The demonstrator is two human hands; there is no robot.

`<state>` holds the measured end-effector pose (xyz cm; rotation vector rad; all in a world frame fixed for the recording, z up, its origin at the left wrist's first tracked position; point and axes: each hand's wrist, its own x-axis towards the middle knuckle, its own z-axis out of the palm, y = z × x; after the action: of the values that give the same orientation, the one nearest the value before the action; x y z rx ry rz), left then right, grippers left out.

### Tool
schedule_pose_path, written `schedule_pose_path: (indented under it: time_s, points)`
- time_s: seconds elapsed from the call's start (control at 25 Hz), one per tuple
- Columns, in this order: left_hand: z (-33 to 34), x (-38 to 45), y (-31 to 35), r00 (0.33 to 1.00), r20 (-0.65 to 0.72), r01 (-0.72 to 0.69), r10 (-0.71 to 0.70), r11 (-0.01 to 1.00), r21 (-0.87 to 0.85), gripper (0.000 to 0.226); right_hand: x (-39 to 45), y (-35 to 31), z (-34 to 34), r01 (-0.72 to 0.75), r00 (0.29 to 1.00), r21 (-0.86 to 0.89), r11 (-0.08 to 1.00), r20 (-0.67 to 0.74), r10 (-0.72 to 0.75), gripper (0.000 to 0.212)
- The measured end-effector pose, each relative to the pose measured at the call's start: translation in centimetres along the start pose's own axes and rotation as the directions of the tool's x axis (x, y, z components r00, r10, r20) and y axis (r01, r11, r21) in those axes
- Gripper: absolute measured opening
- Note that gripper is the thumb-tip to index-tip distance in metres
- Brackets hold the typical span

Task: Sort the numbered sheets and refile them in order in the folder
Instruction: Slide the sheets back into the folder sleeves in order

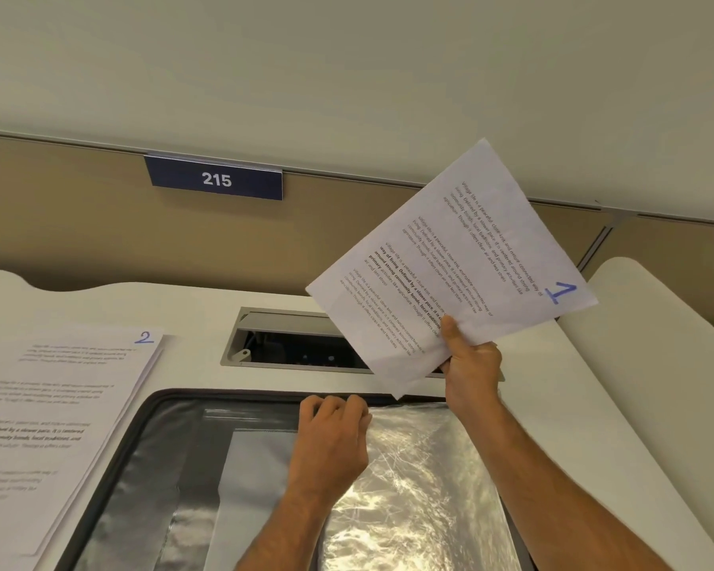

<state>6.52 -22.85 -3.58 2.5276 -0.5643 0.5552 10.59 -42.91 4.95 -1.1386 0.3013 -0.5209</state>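
Note:
My right hand (470,364) holds up a printed sheet marked with a blue "1" (450,261), tilted, above the desk. A dark folder (149,467) with clear plastic sleeves lies open on the desk in front of me. My left hand (330,438) pinches the top edge of a shiny plastic sleeve (421,488) at the folder's upper rim. A stack of printed sheets, with the one marked "2" on top (58,405), lies on the desk to the left of the folder.
A grey cable tray opening (289,344) is set into the white desk (573,405) behind the folder. A beige partition with a dark "215" sign (216,179) stands at the back. The desk's curved right edge runs close by.

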Motion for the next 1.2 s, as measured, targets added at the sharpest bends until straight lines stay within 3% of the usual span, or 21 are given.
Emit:
schedule_pose_path:
  time_s: [0.16,0.32,0.52,0.76,0.96,1.2]
  points:
    - [-0.1,0.1,0.1,0.999,-0.029,-0.024,0.024,1.000,-0.003,0.011,-0.5,0.2,-1.0,-0.008,0.989,-0.100,0.995,0.144,0.023,0.065]
    - [-0.4,0.2,0.2,0.991,-0.104,-0.086,0.086,0.996,-0.003,0.008,0.0,-0.3,-4.0,-0.012,0.974,-0.192,0.981,0.220,0.055,0.088]
    - [-0.7,0.3,0.3,0.996,-0.076,-0.050,0.047,0.998,-0.042,0.014,0.7,-1.2,-7.0,-0.061,0.964,-0.269,0.961,0.234,0.127,0.094]
    - [-1.2,1.3,-0.4,0.995,0.094,-0.013,0.022,0.995,-0.100,0.009,1.2,-1.7,-7.7,-0.118,0.935,-0.372,0.921,0.271,0.229,0.111]
    - [-2.9,3.8,-1.5,0.953,0.287,-0.088,0.100,0.995,-0.055,0.020,1.8,-1.6,-7.6,-0.119,0.928,-0.400,0.909,0.281,0.246,0.111]
    - [-4.0,5.2,-2.8,0.908,0.406,-0.091,0.104,0.995,-0.050,0.021,2.3,-1.2,-7.4,-0.127,0.924,-0.353,0.927,0.299,0.240,0.099]
